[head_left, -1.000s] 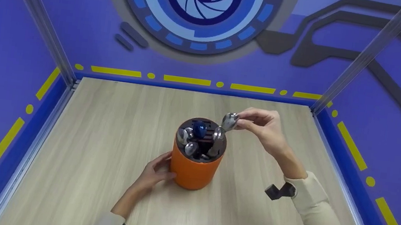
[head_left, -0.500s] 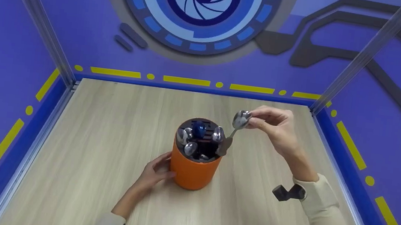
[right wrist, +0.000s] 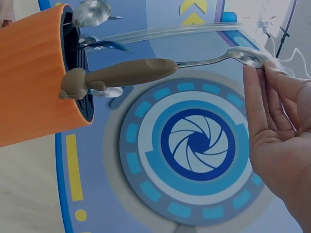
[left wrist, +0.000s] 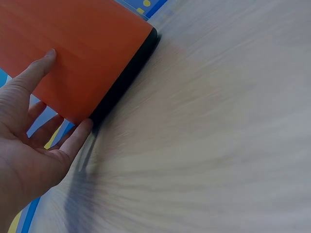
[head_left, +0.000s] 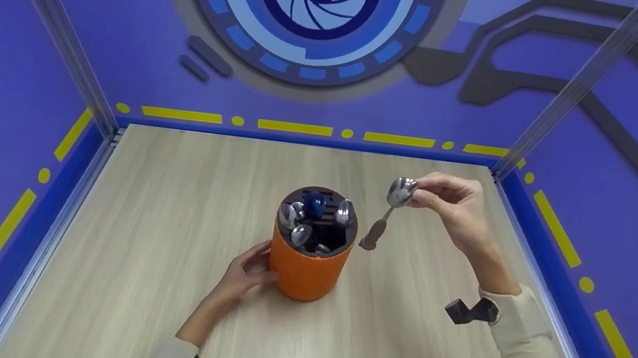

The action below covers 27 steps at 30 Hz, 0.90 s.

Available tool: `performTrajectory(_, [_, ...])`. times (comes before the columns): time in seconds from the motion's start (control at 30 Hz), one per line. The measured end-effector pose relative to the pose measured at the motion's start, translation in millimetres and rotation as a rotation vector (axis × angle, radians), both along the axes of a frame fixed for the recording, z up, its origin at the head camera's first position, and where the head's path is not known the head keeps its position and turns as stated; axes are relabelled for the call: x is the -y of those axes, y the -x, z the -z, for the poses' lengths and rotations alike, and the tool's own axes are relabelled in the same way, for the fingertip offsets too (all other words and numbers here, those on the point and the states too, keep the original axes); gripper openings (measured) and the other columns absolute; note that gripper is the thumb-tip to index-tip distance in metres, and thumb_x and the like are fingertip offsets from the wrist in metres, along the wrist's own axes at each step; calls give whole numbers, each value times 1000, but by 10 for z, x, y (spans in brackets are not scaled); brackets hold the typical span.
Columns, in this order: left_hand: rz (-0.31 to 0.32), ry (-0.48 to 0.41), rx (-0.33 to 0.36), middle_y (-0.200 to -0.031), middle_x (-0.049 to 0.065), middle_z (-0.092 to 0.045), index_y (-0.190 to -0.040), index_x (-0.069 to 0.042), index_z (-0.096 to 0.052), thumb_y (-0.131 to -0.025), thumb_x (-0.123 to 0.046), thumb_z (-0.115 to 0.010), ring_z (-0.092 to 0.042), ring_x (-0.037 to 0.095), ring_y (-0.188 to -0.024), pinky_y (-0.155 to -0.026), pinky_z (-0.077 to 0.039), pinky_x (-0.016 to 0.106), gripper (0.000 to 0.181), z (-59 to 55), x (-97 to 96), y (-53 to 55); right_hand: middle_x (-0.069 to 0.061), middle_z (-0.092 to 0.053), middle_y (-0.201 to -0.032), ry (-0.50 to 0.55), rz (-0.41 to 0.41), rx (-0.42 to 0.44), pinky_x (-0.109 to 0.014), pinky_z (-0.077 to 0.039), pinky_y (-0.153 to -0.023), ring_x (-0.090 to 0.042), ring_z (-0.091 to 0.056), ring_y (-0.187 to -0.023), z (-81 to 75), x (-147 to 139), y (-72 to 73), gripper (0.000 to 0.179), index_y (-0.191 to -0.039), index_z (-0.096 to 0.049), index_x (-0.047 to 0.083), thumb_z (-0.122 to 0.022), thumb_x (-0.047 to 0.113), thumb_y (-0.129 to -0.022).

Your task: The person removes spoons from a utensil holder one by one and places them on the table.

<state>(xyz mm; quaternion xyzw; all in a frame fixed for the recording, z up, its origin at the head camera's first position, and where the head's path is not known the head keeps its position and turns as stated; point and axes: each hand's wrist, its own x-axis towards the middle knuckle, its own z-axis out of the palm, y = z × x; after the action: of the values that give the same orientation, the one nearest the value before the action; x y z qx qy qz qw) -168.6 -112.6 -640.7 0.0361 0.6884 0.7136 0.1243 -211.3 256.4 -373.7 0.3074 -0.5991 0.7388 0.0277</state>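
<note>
In the head view my right hand (head_left: pixel 453 209) pinches a spoon (head_left: pixel 376 233) by its metal bowl, so the brown handle hangs down beside an orange cutlery holder (head_left: pixel 308 277). The right wrist view shows the handle (right wrist: pixel 131 73) ending in a small animal-shaped figure, which overlaps the holder's rim there. My left hand (head_left: pixel 245 275) rests its extended fingers against the holder's left side; in the left wrist view one fingertip lies low by the dark base. Several shiny spoon bowls (head_left: pixel 302 235) and one dark blue rounded head (head_left: pixel 315 204) stick up from the holder's slotted black top.
The holder stands on a light wooden table (head_left: pixel 172 198). Blue printed panels (head_left: pixel 279 102) with yellow dashes enclose the back and both sides, with metal posts (head_left: pixel 588 83) at the corners. A small black device (head_left: pixel 472 310) is strapped at each wrist.
My right hand has drawn the spoon up out of the holder and moved it to the right, so its brown handle now hangs outside the rim. The left hand stays in place.
</note>
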Motion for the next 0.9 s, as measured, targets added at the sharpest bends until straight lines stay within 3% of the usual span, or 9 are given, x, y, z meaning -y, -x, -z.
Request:
performTrajectory(0.27, [-7, 3, 1, -161, 2, -44, -152, -25, -49, -83, -21, -86, -40, 27, -151, -128, -28, 48, 78, -2, 6, 2, -6, -80, -96, -13, 24, 76, -29, -65, -79, -15, -78, -85, 168, -158, 107, 31, -101, -79, 3, -59, -19, -92])
performTrajectory(0.6, [5, -14, -26, -161, 10, -43, -154, -16, -46, -86, -14, -83, -39, 32, -150, -128, -29, 50, 77, 27, 12, 10, -4, -80, -97, -51, 24, 149, -27, -65, -80, -13, -76, -85, 411, -257, 235, 30, -104, -79, 5, -60, -16, -94])
performTrajectory(0.9, [-2, 12, -20, -160, 4, -46, -152, -21, -49, -84, -20, -86, -41, 27, -150, -128, -28, 48, 78, 5, 3, 3, -1, -79, -99, -95, 3, 266, -27, -64, -84, -12, -75, -86, 685, -365, 386, 29, -104, -79, 10, -59, -10, -97])
